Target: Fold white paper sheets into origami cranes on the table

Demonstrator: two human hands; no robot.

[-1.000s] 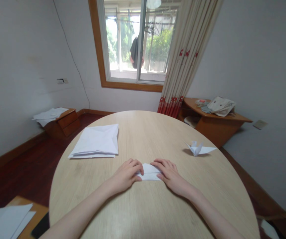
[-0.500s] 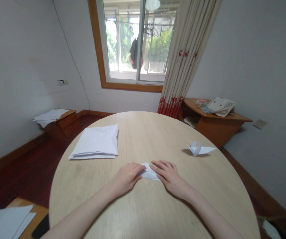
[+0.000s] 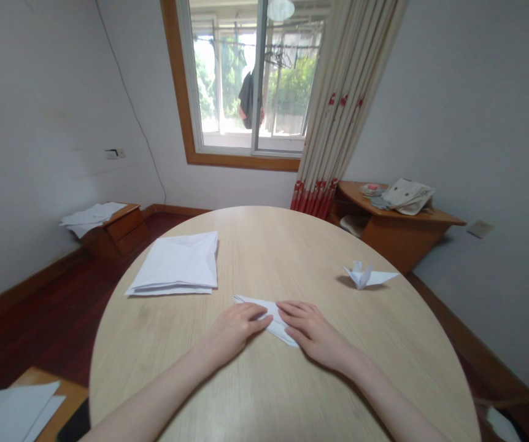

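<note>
A folded sheet of white paper (image 3: 267, 312) lies flat on the round wooden table (image 3: 264, 245), slanting from upper left to lower right. My left hand (image 3: 234, 331) rests on its left part, and my right hand (image 3: 313, 331) presses on its right part. One pointed end sticks out past my left fingers, and another shows below my right hand. The middle of the sheet is partly hidden under my fingertips. To the left lies a stack of folded white paper (image 3: 175, 264), and to the right stands a white origami crane (image 3: 361, 276).
A wooden corner cabinet (image 3: 397, 227) holds a cloth bag (image 3: 407, 196) at right. Loose papers lie on a low bedside cabinet (image 3: 117, 224) at left and on a wooden surface (image 3: 50, 393) at lower left. A window and curtain stand behind.
The folded paper has opened out longer and turned diagonal, with a point now reaching past my left hand. Both hands have spread slightly along it. The view has shifted slightly.
</note>
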